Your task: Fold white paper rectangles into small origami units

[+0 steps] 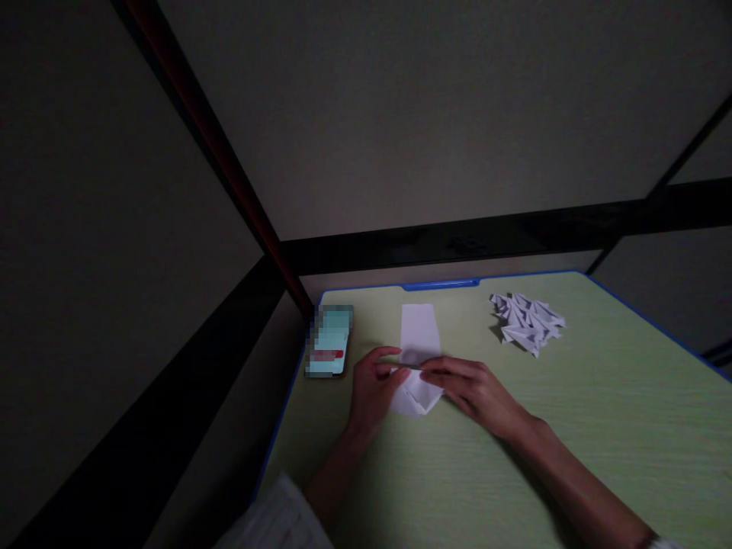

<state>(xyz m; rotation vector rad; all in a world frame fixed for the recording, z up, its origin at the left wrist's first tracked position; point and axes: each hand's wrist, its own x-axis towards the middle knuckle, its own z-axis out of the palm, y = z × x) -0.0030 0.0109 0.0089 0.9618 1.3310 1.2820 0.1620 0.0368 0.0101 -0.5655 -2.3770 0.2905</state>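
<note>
A partly folded piece of white paper (416,392) is pinched between my two hands over the table. My left hand (374,385) grips its left side, thumb on the near face and fingers behind. From the right, my right hand (472,385) holds the top right edge with fingers and thumb closed. Creased flaps show on the side facing me. Just beyond my fingers lies a flat white paper strip (420,328); whether it is a separate piece is hard to tell.
A phone (330,341) with a lit screen lies at the table's left edge. Several folded white paper pieces (527,322) with pointed tips are grouped at the back right. The pale green table (572,427) has a blue rim, and a blue tray slot (440,286) sits at its far edge by the wall.
</note>
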